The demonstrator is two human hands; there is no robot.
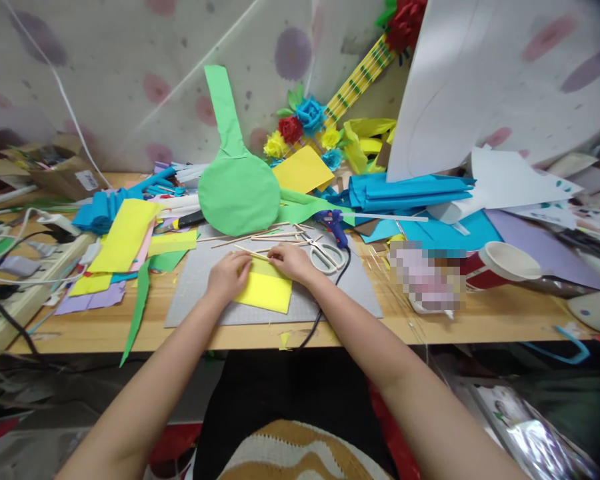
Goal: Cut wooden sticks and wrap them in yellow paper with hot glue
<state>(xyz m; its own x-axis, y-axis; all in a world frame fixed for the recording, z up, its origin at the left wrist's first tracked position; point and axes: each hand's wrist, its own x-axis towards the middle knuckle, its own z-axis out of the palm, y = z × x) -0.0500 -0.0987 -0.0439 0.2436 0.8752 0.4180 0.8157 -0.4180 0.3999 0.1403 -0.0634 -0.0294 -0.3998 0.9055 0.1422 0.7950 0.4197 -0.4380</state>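
A small yellow paper sheet lies on a grey cutting mat at the table's front. A thin wooden stick rests along the sheet's far edge. My left hand presses on the sheet's left part, its fingers curled over the stick. My right hand pinches the stick and the paper's far edge from the right. More wooden sticks lie scattered just beyond the hands.
White-handled scissors and a blue glue gun with a black cord lie right of the hands. A green paper paddle shape, yellow and blue sheets, paper flowers, a red-and-white cup and a power strip crowd the wooden table.
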